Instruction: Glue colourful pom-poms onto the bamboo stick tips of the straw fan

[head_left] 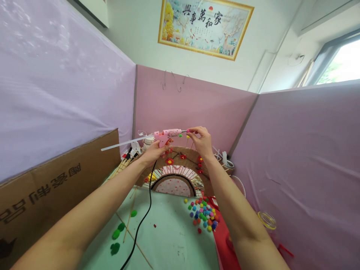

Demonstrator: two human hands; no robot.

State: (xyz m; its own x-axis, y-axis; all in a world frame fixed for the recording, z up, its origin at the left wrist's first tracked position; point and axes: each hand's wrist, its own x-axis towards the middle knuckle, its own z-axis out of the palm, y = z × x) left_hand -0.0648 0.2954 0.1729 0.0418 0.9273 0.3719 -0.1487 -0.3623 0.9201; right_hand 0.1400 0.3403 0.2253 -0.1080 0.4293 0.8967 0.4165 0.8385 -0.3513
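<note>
Above the middle of the pale green counter (168,240), both hands are raised in front of a pink partition wall (197,101). The left hand (153,152) is closed around the handle of a pink plastic hot-glue gun (167,135), held level so its nozzle points rightward; a translucent glue stick (123,143) juts out of its back end and a black power cord (142,221) hangs from the handle and trails down across the counter. The right hand (201,140) meets the nozzle, its fingertips pinched on a small pink pompom (188,131), apparently so the tip can touch the ball directly. Holding both up at this height likely keeps the small contact point clear to see.

Just behind and below the hands stands a half-round craft arch wrapped in brown twine (180,165), upright, with red felt flowers (169,161) stuck along its band, spoke-like sticks and a pink dotted centre. At its foot on the right lies a loose pile of multicoloured pompoms (204,215), within easy reach of the right hand. Green pompoms (116,234) and thin wooden sticks (129,217) lie apart on the left, near a brown cardboard sheet (56,183).
</note>
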